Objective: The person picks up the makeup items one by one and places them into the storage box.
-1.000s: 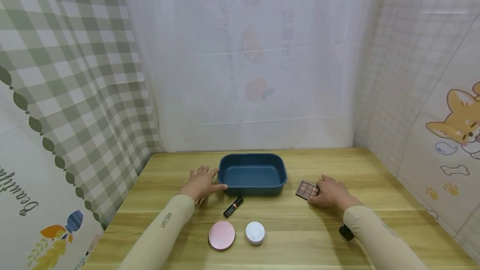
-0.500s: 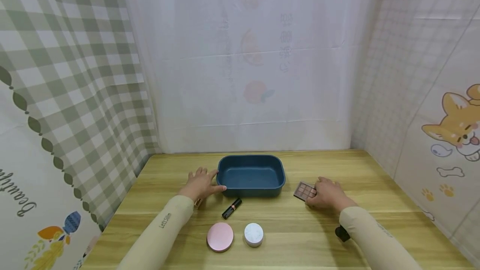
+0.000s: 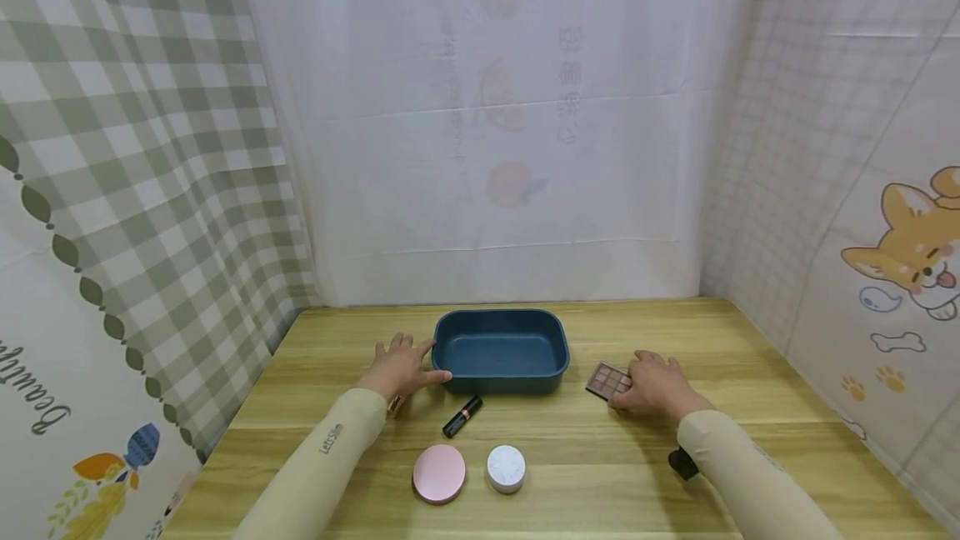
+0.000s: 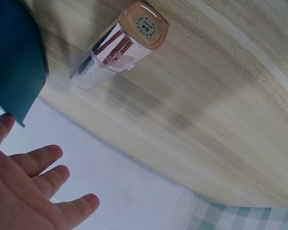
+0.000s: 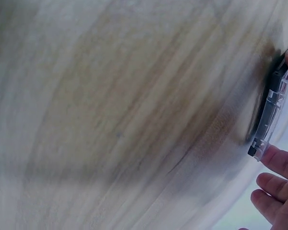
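Note:
In the head view, my left hand (image 3: 399,369) is at the left end of a dark blue rectangular bin (image 3: 501,384), its spread thumb and index finger touching the rim. Below that wrist lies a cosmetic tube (image 4: 119,48) with a clear end and a gold-coloured base marked 04, mostly hidden by the sleeve in the head view. To the bin's right, my right hand (image 3: 655,386) pinches the near right edge of an eyeshadow palette (image 3: 606,382) between thumb and fingers. In the right wrist view the palette (image 5: 269,110) shows edge-on, close to the tabletop.
In front of the bin lies a black lipstick (image 3: 462,417). Nearer are a pink round compact (image 3: 438,473) and a small white round jar (image 3: 506,468). A small black object (image 3: 682,463) shows beside the right cuff. Curtains enclose the wooden table (image 3: 585,498).
The whole head view has shifted slightly. Both hands keep their places, the left at the bin's rim and the right on the eyeshadow palette.

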Tool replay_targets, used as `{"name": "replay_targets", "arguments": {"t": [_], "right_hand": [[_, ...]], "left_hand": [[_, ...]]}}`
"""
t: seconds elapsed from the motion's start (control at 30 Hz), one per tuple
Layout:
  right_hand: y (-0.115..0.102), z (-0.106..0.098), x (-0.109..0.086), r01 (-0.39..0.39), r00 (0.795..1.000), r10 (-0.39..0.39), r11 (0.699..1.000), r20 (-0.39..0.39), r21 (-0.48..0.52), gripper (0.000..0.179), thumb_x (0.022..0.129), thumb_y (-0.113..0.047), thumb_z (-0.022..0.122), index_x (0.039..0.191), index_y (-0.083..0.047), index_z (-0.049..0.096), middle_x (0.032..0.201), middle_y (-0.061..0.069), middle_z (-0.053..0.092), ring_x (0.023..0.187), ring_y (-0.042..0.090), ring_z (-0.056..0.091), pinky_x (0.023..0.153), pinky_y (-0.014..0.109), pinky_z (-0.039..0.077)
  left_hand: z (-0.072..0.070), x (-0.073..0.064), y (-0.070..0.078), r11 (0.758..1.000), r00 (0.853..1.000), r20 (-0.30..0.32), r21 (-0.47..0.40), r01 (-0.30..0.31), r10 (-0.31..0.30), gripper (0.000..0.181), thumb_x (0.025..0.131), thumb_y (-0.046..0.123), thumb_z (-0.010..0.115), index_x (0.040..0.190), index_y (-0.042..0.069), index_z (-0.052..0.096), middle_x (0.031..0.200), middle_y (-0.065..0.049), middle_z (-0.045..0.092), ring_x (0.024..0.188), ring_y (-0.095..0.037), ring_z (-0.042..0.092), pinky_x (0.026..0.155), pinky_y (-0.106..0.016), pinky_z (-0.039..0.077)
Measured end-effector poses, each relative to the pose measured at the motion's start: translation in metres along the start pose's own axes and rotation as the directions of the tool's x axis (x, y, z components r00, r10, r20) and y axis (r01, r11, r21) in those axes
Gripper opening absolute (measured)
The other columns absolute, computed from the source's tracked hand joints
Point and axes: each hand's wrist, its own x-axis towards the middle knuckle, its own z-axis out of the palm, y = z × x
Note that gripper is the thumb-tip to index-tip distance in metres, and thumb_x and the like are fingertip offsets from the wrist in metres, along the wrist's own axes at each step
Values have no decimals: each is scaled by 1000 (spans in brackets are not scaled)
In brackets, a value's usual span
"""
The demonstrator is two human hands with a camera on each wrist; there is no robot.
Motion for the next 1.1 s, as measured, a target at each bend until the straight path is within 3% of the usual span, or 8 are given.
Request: {"name": "replay_targets", "arguments": {"t": [0.3, 0.57, 0.7, 0.83, 1.1], "right_hand": [[5, -17, 3, 9, 998, -11, 1000, -62, -28, 53, 74, -48, 72, 92, 1, 66, 129, 37, 51, 122, 54, 46, 96, 75, 29], [-1, -52, 15, 11, 991, -9, 1000, -137, 14, 46, 76, -48, 71, 87, -4, 68, 131, 38, 50, 120, 55, 47, 93, 73, 34], [-16, -70, 32, 41, 984, -41, 999, -172, -5, 46, 78, -49, 71, 89, -4, 70, 134, 37, 49, 122, 53, 48, 93, 70, 38], [-36, -83, 49, 76, 981, -78, 997, -179, -19, 49, 78, -48, 72, 96, -3, 70, 137, 35, 48, 128, 50, 44, 99, 71, 32], [-78, -83, 71, 164, 978, -173, 983, -112, -89, 62, 78, -50, 77, 117, -3, 67, 144, 31, 42, 134, 49, 37, 105, 71, 24]], "left_hand": [[-4, 4, 0, 999, 1000, -3, 35, 0, 0, 83, 85, 65, 65, 149, 16, 47, 151, -27, 37, 142, -46, 26, 110, -70, 16], [-3, 1, 1, 999, 1000, 13, 41, -2, 2, 82, 86, 65, 64, 149, 16, 47, 152, -29, 33, 144, -47, 23, 109, -71, 15], [-2, 0, 0, 1000, 1000, 4, 31, -1, 1, 82, 85, 65, 65, 148, 15, 49, 151, -29, 35, 143, -48, 24, 109, -71, 15], [-2, 1, 0, 1000, 1000, -3, 30, -1, 1, 81, 85, 64, 66, 147, 15, 49, 151, -29, 36, 143, -48, 24, 110, -70, 15], [-3, 4, 0, 999, 1000, -3, 52, -4, 4, 82, 86, 65, 64, 149, 16, 48, 151, -28, 35, 144, -47, 23, 110, -70, 15]]}}
